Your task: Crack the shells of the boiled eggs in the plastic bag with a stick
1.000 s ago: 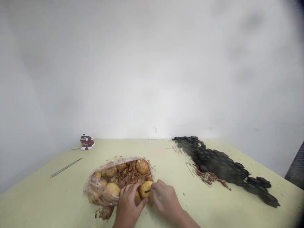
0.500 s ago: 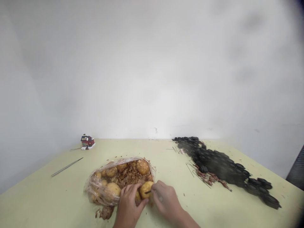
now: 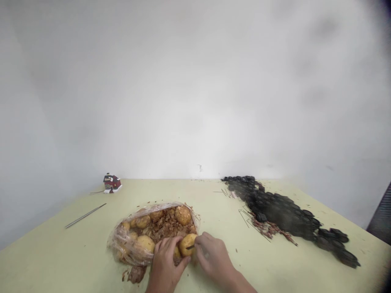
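My left hand (image 3: 167, 260) is closed on a yellow potato (image 3: 187, 245), its thumb below and its fingers at the left side. From the right, my right hand (image 3: 214, 254) grips a thin dark tool (image 3: 190, 246) whose tip touches the potato. Most of that tool is hidden in my fingers, so its kind does not show. Behind my left hand lies a clear plastic bag (image 3: 128, 253) holding several more potatoes (image 3: 144, 243) and crumbly brown scraps (image 3: 166, 224). A brown clump (image 3: 137, 274) lies on the table at the bag's near edge.
A slim metal rod (image 3: 85, 215) lies at left on the pale yellow table (image 3: 61, 264). Behind it stands a small red model house (image 3: 112, 184). Along the right runs a heap of black round parts (image 3: 281, 215), with thin wires (image 3: 249, 217) and reddish-brown bits (image 3: 270, 231) beside it.
Almost nothing differs. Both hands keep their hold at the potato, and the whole view has shifted very slightly.
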The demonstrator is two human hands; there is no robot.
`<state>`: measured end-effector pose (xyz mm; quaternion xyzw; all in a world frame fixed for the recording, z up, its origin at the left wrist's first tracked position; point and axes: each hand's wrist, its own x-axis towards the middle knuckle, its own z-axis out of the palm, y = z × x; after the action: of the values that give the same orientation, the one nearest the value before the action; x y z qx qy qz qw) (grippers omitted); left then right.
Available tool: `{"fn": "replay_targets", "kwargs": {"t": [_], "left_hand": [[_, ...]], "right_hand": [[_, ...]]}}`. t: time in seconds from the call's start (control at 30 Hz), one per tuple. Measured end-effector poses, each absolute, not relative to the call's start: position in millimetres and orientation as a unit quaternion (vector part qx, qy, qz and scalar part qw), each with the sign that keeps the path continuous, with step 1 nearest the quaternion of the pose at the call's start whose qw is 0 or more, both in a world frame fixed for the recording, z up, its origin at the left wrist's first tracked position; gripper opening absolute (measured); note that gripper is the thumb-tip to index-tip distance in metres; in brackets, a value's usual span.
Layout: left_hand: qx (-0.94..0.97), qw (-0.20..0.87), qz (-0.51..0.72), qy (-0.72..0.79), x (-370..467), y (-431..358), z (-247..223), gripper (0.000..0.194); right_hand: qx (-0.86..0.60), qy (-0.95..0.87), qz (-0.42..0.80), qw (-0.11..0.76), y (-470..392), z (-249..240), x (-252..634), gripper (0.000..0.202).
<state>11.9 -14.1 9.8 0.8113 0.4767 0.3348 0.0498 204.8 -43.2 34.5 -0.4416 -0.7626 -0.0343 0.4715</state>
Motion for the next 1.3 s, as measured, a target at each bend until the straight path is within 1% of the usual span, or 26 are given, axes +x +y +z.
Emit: {"fn": "replay_targets", "kwargs": {"t": [0.17,0.33,0.63,0.8,1.3], "left_hand": [[0.81,0.066,0.331,0.479,12,-13,9,0.04],[0.808,0.056,0.338,0.479,12,-14,9,0.041],[0.807,0.051,0.342,0.478,13,-15,11,0.039],[0.807,0.056,0.343,0.478,13,-15,11,0.04],[0.808,0.048,0.342,0.478,13,-15,12,0.04]], "right_hand": [[-0.444,-0.76,-0.039,0.472,-43,34,204,0.018],[-0.458,-0.745,-0.046,0.482,-41,32,206,0.02],[-0.446,-0.756,-0.046,0.478,-42,30,205,0.017],[-0.46,-0.741,-0.047,0.487,-41,29,208,0.019],[-0.446,-0.747,-0.033,0.492,-38,24,208,0.018]]}}
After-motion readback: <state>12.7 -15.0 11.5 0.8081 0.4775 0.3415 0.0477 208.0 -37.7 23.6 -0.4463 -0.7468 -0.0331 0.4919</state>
